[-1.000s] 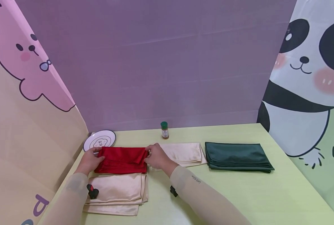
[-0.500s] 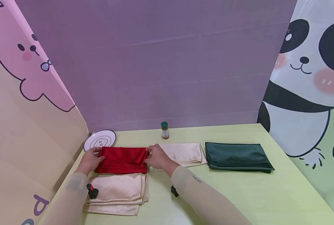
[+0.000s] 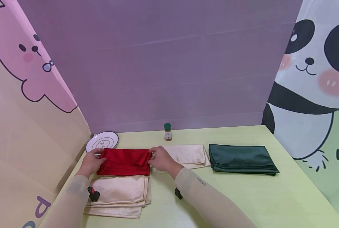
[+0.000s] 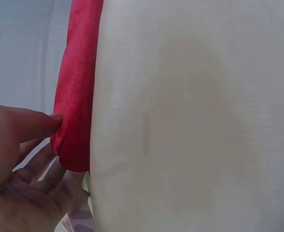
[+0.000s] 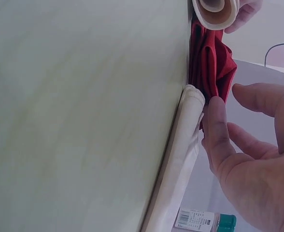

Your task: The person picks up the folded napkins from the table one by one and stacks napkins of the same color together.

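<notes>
A folded red satin cloth [image 3: 123, 160] lies on the table at the left. My left hand [image 3: 90, 164] is at its left edge; in the left wrist view the thumb [image 4: 40, 124] touches the red fabric and the other fingers extend loosely beside its end. At the right edge is my right hand [image 3: 159, 159]. The right wrist view has its index finger [image 5: 218, 128] against the red folds, with the thumb held apart from them. Below the red cloth lies a folded beige cloth [image 3: 121, 190], and a folded cream cloth [image 3: 186, 153] sits behind the right hand.
A folded dark green cloth [image 3: 240, 158] rests at the right on the pale yellow-green table [image 3: 229, 199]. Toward the back stand a small green-capped bottle [image 3: 168, 132] and, in the left corner, a white plate [image 3: 109, 138]. Walls border the back and both sides.
</notes>
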`<state>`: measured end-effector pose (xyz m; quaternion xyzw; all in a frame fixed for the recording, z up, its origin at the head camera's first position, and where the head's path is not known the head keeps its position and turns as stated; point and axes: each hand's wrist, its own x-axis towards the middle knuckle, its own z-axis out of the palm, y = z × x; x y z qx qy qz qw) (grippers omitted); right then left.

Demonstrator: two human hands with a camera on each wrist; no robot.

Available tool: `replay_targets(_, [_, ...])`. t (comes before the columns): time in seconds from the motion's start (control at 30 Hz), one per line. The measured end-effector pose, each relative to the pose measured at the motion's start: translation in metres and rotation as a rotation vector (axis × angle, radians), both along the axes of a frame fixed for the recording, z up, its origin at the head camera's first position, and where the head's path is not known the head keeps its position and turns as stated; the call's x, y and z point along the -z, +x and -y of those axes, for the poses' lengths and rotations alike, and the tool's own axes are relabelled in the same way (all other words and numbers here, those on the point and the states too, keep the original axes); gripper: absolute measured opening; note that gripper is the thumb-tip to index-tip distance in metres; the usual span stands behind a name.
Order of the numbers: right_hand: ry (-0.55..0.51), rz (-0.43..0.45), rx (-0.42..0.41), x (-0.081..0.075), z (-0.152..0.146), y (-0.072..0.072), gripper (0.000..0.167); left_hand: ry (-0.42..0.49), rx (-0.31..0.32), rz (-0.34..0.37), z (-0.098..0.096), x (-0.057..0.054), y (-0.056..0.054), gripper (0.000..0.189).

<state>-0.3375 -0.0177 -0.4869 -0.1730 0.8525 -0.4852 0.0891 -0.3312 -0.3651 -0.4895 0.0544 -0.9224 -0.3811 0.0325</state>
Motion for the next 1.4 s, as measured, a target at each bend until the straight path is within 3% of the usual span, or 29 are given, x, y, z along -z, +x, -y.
replay_targets(0.4, [-0.137,0.063,0.011,0.003,-0.009,0.002,0.044,-0.011,-0.013,-0.078,0.003,0.003,0.013,0.04])
replay_targets(0.77, [-0.148,0.039,-0.004,-0.004,-0.012,0.01,0.047,0.032,-0.021,-0.141,0.0,0.0,0.023,0.037])
replay_targets(1.0, [-0.18,0.034,-0.016,-0.009,-0.015,0.019,0.046,0.091,0.018,-0.155,-0.004,-0.001,0.034,0.038])
replay_targets(1.4, [-0.198,-0.003,-0.049,-0.013,-0.016,0.035,0.043,0.106,0.083,-0.237,-0.013,-0.006,0.051,0.04])
